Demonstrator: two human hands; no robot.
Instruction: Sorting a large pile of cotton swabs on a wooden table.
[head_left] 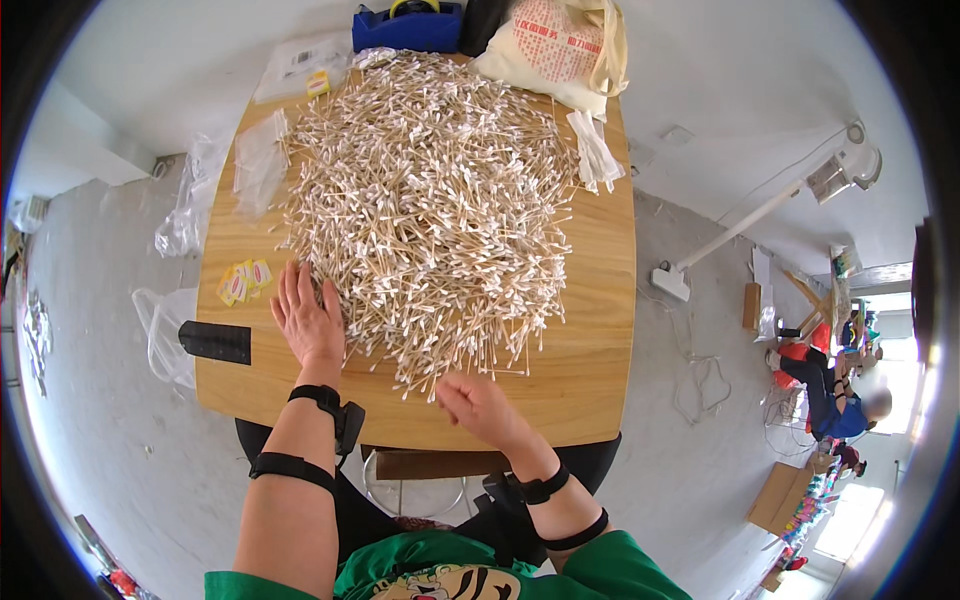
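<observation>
A large heap of cotton swabs (430, 190), with white tips and pale sticks, covers much of the wooden table (590, 370). My left hand (310, 315) lies palm down against the heap's near left edge, its fingers stretched out and touching the outer swabs. By the near edge of the heap is my right hand (480, 408), its fingers curled in close to some stray swabs. Whatever may be between those fingers is hidden. Small yellow packets (243, 281) and a black flat object (216, 342) lie left of my left hand.
Clear plastic bags (262, 165) lie along the table's left side. A blue tape dispenser (407, 28) and a cream cloth bag (548, 55) stand at the far edge. White crumpled material (595, 152) rests at the right. Farther right, a person (845, 410) sits.
</observation>
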